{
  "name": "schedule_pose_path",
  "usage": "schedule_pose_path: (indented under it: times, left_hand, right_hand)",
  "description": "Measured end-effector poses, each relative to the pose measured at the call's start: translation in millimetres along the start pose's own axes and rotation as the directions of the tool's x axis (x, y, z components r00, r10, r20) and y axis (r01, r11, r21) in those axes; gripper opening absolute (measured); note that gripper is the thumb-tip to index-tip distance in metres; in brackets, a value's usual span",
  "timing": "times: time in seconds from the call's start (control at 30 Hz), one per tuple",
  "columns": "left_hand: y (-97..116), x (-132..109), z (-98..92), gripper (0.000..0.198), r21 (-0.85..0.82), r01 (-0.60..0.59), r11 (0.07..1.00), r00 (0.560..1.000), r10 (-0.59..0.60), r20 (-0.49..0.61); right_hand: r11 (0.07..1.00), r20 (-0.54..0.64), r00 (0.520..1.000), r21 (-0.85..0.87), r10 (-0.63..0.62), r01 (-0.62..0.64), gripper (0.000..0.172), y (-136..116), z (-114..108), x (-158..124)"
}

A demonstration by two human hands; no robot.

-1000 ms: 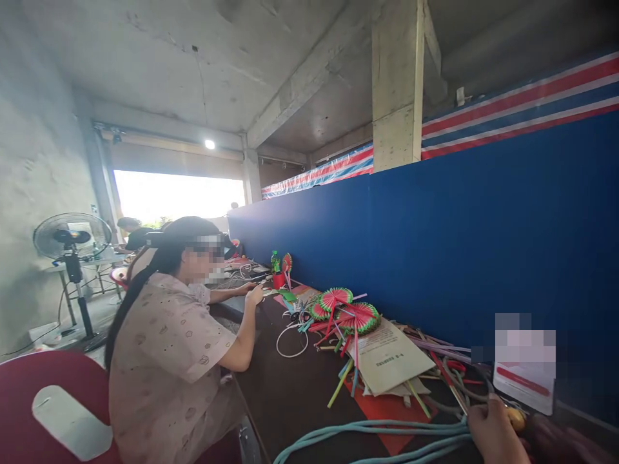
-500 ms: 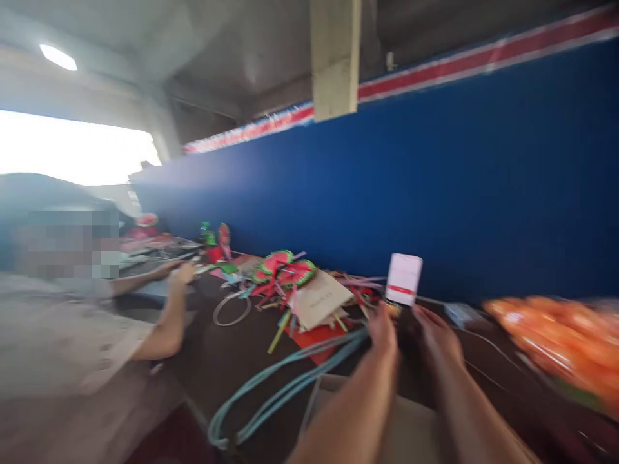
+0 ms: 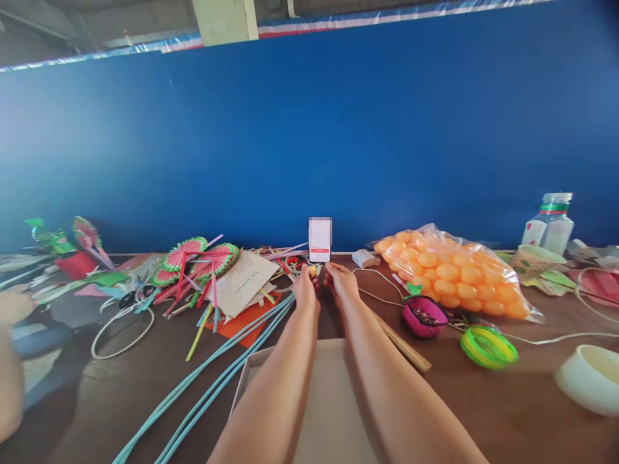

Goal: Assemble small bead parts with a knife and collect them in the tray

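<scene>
Both my arms reach forward over a shallow cardboard box (image 3: 333,399) to the far side of the brown table (image 3: 483,412). My left hand (image 3: 305,288) and my right hand (image 3: 340,282) meet with fingers curled around a small yellowish thing (image 3: 313,271) between them; I cannot make out what it is. A small white card with a red stripe (image 3: 320,241) stands just behind the hands against the blue wall. Light blue cords (image 3: 217,370) run from the hands toward the near left.
Left: red-and-green paper fans (image 3: 203,258), coloured straws, a paper sheet (image 3: 244,281), a white ring (image 3: 120,332), another person's arm (image 3: 9,361). Right: a bag of orange balls (image 3: 454,270), a magenta cup (image 3: 424,317), green bands (image 3: 488,345), a white bowl (image 3: 590,379), a bottle (image 3: 551,222), a wooden stick (image 3: 401,345).
The view has swung right and down, away from the seated person, onto the table straight ahead. Both my hands now show together at the table's far side.
</scene>
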State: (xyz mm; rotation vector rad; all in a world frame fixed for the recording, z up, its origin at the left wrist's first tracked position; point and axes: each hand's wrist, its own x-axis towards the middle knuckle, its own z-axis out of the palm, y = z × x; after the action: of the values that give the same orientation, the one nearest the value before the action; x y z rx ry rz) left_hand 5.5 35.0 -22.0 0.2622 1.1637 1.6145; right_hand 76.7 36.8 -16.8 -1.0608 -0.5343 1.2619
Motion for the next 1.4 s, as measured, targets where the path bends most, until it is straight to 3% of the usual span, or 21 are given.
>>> schedule_pose_path:
  times: [0.23, 0.63, 0.97, 1.23, 1.4]
  left_hand:
    - [-1.1, 4.5, -0.9, 0.024, -0.03, 0.019, 0.999, 1.0, -0.019, 0.022]
    - [9.2, -10.1, 2.3, 0.013, -0.185, 0.081, 0.979, 0.994, -0.065, 0.093]
    - [11.9, -12.8, 2.4, 0.012, -0.258, 0.1, 0.961, 0.985, -0.06, 0.159]
    - [16.2, -19.5, 4.8, 0.014, -0.323, 0.101, 0.941, 0.968, -0.018, 0.249]
    - [15.5, -18.5, 6.0, 0.012, -0.311, 0.084, 0.947, 0.969, -0.004, 0.247]
  right_hand:
    - [0.998, 0.008, 1.0, 0.057, -0.009, 0.008, 0.015, 0.1, 0.5, 0.1]
    - [0.982, 0.113, 0.993, 0.187, -0.025, 0.003, 0.016, -2.3, 6.0, -3.8]
    - [0.955, 0.22, 0.975, 0.28, 0.031, -0.094, 0.018, -7.3, 2.7, -5.5]
    - [0.973, 0.355, 0.935, 0.205, 0.024, -0.102, 0.017, -10.2, 1.3, -10.0]
    - [0.982, 0.347, 0.938, 0.172, 0.012, -0.076, 0.023, -9.5, 1.3, -11.0]
